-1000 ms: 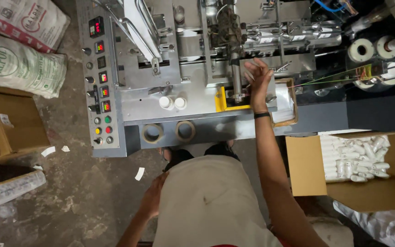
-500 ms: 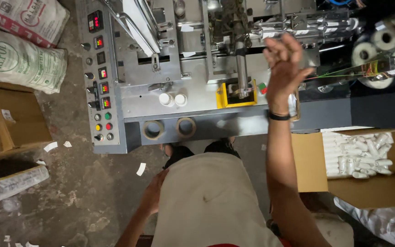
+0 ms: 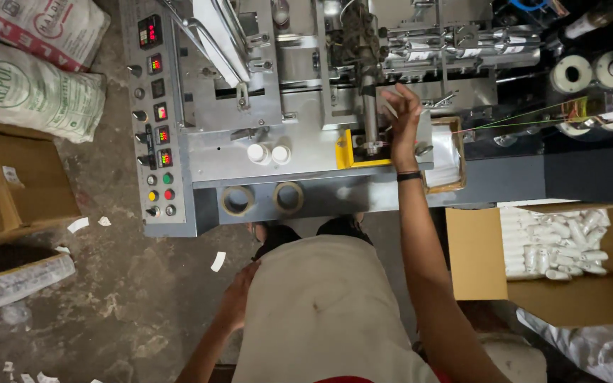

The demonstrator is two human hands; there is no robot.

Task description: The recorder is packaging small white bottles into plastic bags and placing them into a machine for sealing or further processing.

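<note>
At lower centre of the frame the left hand [image 3: 239, 301] rests against the person's hip, fingers loosely curled, holding nothing. Up at centre right, the right hand [image 3: 402, 117] reaches into the packing machine [image 3: 299, 92], fingers spread at the vertical steel shaft [image 3: 370, 113] above the yellow guard [image 3: 352, 152]; whether it grips anything I cannot tell. This looks like tending the feed; the next move calls for care near moving parts. Half a second ago this hand was raised higher and further right.
</note>
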